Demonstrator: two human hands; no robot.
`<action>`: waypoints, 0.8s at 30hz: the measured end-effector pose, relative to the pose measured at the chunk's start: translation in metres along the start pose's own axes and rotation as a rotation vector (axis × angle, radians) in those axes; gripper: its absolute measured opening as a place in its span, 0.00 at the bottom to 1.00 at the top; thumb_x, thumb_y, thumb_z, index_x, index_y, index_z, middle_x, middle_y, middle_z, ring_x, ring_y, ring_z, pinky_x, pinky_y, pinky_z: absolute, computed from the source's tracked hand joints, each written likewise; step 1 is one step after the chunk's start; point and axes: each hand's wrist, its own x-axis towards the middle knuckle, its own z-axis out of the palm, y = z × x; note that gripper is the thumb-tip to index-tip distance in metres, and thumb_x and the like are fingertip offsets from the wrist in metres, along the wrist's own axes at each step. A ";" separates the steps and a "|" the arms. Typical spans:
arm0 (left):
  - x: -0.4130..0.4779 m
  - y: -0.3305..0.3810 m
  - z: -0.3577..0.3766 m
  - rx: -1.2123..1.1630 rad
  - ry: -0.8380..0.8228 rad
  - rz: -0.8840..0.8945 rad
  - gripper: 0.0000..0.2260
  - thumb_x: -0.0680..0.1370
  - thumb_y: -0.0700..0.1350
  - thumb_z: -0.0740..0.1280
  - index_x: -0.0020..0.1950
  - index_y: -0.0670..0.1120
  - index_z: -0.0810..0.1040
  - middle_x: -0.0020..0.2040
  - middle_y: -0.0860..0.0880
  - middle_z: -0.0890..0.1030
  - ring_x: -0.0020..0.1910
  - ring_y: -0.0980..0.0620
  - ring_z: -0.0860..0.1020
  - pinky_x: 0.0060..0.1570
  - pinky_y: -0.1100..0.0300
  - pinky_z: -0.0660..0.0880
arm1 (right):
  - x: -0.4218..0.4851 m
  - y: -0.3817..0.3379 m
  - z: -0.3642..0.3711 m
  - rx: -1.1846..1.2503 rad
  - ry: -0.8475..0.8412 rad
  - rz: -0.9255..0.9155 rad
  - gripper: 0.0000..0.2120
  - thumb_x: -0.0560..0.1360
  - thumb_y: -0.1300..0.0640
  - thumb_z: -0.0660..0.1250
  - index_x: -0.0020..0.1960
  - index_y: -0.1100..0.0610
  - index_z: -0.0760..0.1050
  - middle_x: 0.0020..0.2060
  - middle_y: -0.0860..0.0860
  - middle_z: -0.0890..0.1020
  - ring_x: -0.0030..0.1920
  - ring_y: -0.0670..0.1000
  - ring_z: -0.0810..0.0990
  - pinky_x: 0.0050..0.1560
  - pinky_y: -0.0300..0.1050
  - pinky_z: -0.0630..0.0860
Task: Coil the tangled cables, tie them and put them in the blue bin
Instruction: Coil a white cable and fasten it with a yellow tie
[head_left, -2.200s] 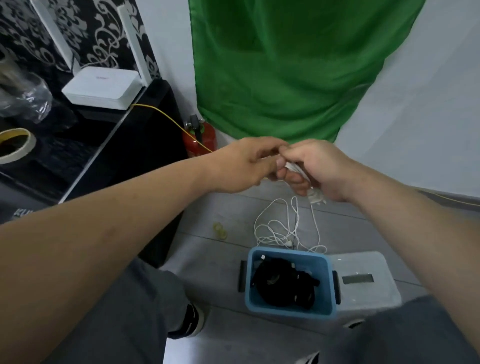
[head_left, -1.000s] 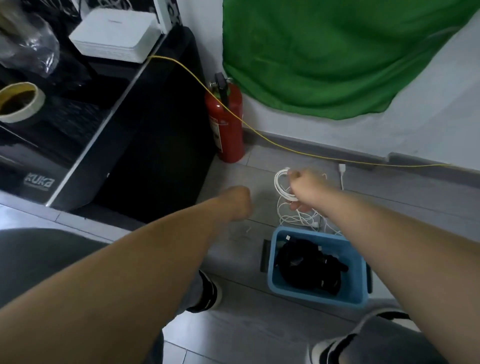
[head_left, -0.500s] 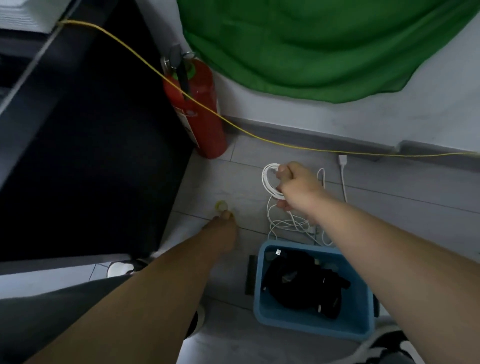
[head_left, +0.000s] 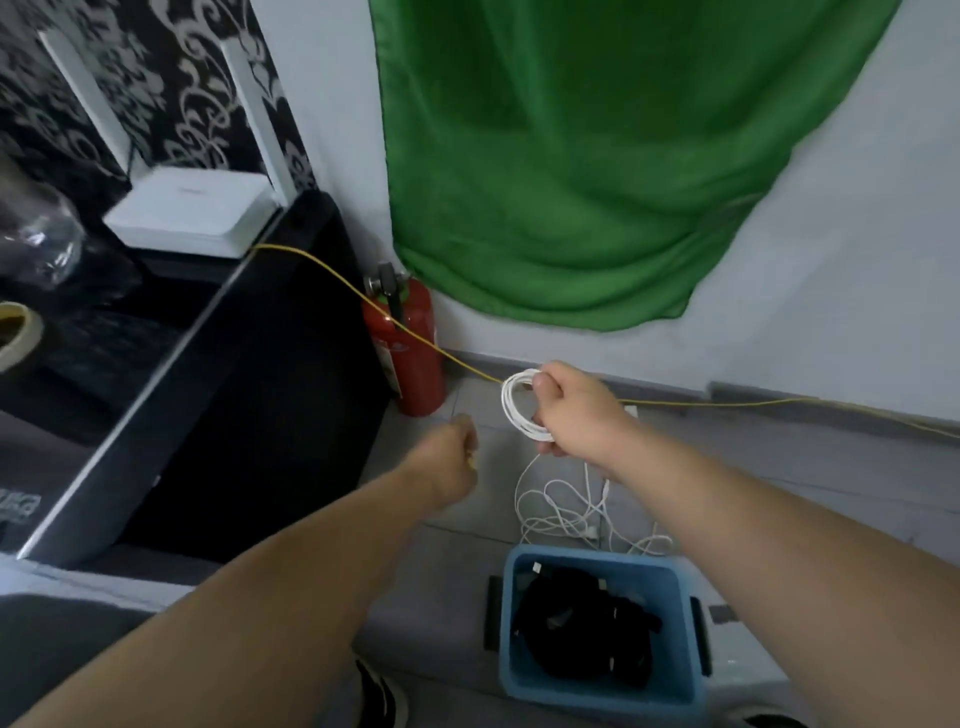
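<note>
Two bare arms are reaching toward the middle of the frame. The right grip (head_left: 571, 410) is holding a coil of white cable (head_left: 517, 408) in curled fingers, just right of centre and above the floor (head_left: 457, 587). The rest of that cable is trailing down into a loose tangle (head_left: 561, 514) lying just above the blue bin (head_left: 592, 558) at lower right. Black cables (head_left: 582, 629) are lying inside the bin. The left grip (head_left: 449, 457) is hanging in a fist near the coil, apart from it. Something small and pale is showing at its fingertips, and I cannot tell whether it is holding anything. A red fire extinguisher (head_left: 410, 353) is standing beside a black counter (head_left: 218, 364) at left.
</note>
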 end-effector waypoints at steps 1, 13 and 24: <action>-0.012 0.024 -0.028 0.002 0.032 0.045 0.10 0.71 0.40 0.71 0.45 0.51 0.74 0.43 0.49 0.81 0.42 0.48 0.80 0.39 0.62 0.73 | -0.017 -0.018 -0.015 -0.025 0.015 -0.032 0.14 0.86 0.50 0.53 0.52 0.54 0.74 0.41 0.57 0.83 0.37 0.60 0.86 0.44 0.60 0.82; -0.108 0.144 -0.143 -0.456 0.246 0.305 0.03 0.75 0.44 0.76 0.47 0.47 0.84 0.34 0.46 0.85 0.33 0.45 0.85 0.43 0.45 0.84 | -0.096 -0.074 -0.072 0.258 0.243 -0.097 0.15 0.86 0.53 0.56 0.50 0.55 0.79 0.38 0.52 0.76 0.36 0.49 0.73 0.27 0.37 0.73; -0.097 0.169 -0.129 -0.639 0.286 0.278 0.12 0.70 0.41 0.81 0.48 0.47 0.81 0.40 0.44 0.85 0.37 0.49 0.84 0.40 0.58 0.82 | -0.076 -0.052 -0.076 0.243 0.276 0.003 0.15 0.83 0.55 0.60 0.44 0.62 0.79 0.36 0.53 0.78 0.37 0.51 0.74 0.38 0.45 0.67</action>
